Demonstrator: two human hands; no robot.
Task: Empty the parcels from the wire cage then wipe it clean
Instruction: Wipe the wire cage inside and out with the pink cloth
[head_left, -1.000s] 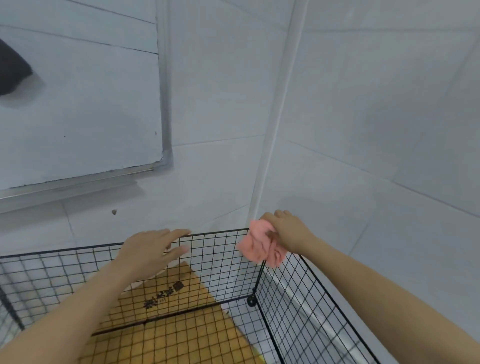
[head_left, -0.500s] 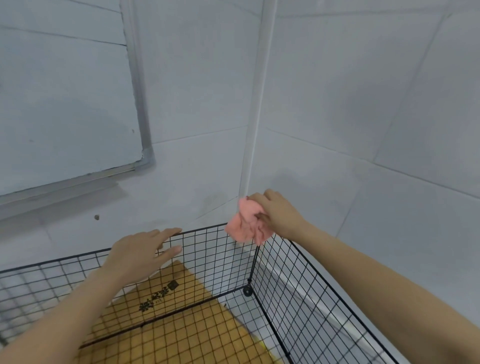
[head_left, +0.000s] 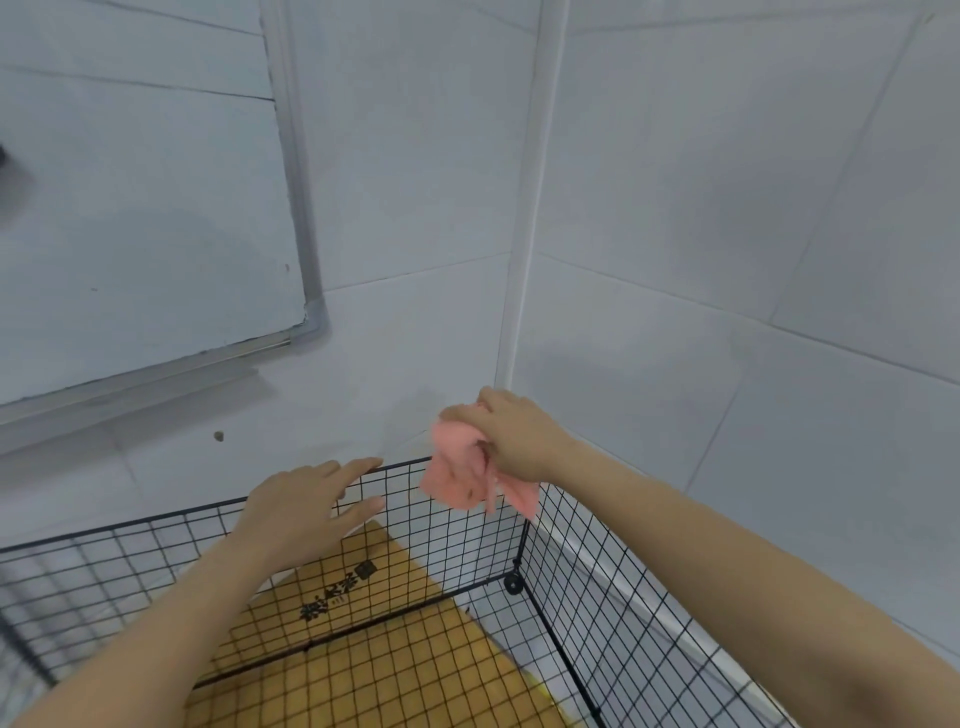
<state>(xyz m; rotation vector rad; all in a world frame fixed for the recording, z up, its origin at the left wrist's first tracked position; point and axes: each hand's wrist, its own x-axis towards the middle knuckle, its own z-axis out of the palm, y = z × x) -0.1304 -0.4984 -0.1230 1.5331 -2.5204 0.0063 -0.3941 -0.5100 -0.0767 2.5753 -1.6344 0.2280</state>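
A black wire cage stands in a tiled corner, open at the top. My right hand grips a crumpled pink cloth at the cage's far top corner, where two panels meet. My left hand is spread flat, fingers straight, over the top rim of the far panel, a short way left of the cloth. A flat yellow-brown cardboard with black print shows through the mesh at the cage bottom. No parcels show inside the cage.
Pale tiled walls close in behind and to the right of the cage. A white pipe runs up the corner. A grey-framed panel hangs on the left wall. A round black connector joins the cage panels low down.
My right hand has lifted the pink cloth slightly higher along the corner of the cage. My left hand keeps its place on the far rim. The view has shifted a little.
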